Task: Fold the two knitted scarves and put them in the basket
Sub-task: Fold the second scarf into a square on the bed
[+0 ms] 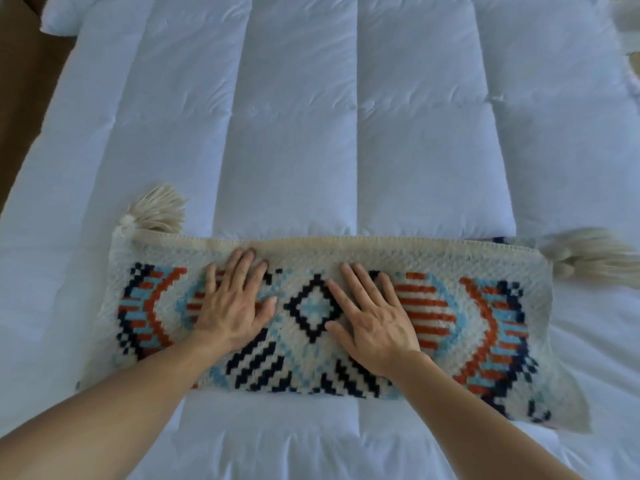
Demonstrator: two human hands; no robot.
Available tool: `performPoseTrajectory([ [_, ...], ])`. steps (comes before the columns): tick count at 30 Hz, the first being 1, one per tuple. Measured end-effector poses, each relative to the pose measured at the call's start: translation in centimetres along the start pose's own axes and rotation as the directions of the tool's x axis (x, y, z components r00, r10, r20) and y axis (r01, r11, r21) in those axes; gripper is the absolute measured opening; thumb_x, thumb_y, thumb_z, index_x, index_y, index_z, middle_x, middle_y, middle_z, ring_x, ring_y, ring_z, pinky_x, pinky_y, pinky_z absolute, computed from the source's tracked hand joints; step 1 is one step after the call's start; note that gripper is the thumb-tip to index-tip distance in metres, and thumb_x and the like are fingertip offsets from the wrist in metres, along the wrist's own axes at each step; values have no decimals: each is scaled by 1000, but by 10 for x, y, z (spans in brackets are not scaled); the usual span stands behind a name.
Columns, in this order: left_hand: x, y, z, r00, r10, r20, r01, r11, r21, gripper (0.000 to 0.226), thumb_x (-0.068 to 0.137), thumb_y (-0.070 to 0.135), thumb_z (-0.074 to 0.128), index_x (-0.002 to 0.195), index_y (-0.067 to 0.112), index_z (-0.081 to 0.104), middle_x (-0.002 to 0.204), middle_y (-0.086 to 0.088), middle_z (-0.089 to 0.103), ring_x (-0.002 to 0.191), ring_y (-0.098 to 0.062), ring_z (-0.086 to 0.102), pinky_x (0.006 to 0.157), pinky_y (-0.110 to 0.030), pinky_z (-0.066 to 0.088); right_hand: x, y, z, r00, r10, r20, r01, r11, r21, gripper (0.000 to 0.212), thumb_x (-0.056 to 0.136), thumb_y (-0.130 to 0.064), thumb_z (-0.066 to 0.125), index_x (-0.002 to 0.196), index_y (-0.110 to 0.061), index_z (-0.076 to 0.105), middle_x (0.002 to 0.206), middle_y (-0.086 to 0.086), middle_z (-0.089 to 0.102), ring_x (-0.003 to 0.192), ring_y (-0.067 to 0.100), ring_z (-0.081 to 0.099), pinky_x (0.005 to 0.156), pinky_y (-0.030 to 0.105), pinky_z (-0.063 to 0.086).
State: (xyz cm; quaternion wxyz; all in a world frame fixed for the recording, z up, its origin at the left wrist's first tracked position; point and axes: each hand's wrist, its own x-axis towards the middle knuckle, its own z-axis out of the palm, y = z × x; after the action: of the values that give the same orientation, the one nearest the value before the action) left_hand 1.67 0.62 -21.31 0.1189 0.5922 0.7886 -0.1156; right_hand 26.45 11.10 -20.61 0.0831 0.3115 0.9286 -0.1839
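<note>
Flatly, left hand (pixel 235 306) and right hand (pixel 377 327) press nubbly tasselled scarf (pixel 485 306).

Two bare hands are recorded: left hand (pixel 235 306), right hand (pixel 374 323). Only their backs are shown. Knuckles and tendon lines can be made out, more plainly on the right one. Fingers are slender; nails appear short, but their detail is blurred. Left forearm (pixel 114 403) and right forearm (pixel 478 420) are seen bare, uncovered up to the near edge of view. Wrists are likewise bare.
</note>
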Motion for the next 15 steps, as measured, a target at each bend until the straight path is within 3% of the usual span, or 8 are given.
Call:
performPoseTrajectory([
  [4,17,55,-17,974,-227,-9,226,972,-63,86,88,64,4,147,6,27,161,-18,9,150,-32,-3,116,-60,-1,-11,44,-13,999,32,-10,-32,999,-24,64,98,-65,11,153,-34,2,163,-4,-9,149,19,-14,117,49,-12],
  [7,32,94,-26,990,-139,-8,138,987,-85,83,88,63,-2,154,13,-8,161,-13,-18,148,-27,-19,118,-56,-8,-17,73,-26,998,70,-2,-70,997,-20,63,99,-63,11,153,-32,5,164,-2,-1,151,18,-7,118,48,-10],
  [9,43,113,-31,999,-42,22,44,993,-107,80,88,62,-5,152,18,-19,159,-7,-27,145,-22,-27,116,-52,-15,-21,89,-36,994,107,-33,-108,994,-9,65,99,-62,9,155,-28,11,164,-3,6,151,16,-2,118,47,-8],
  [12,66,143,-42,998,41,40,-35,990,-136,84,86,64,-3,155,17,-5,164,-3,-7,150,-19,-12,118,-52,-12,-30,121,-56,967,225,-118,-221,974,44,69,97,-58,4,154,-23,23,161,-3,23,150,16,12,119,46,-8],
  [15,87,166,-59,990,139,-12,-140,977,-158,82,87,64,6,150,16,26,152,-4,35,141,-24,28,119,-48,14,-37,159,-71,897,403,-181,-394,915,87,65,96,-53,14,146,-21,40,146,0,48,139,22,37,120,49,2],
])
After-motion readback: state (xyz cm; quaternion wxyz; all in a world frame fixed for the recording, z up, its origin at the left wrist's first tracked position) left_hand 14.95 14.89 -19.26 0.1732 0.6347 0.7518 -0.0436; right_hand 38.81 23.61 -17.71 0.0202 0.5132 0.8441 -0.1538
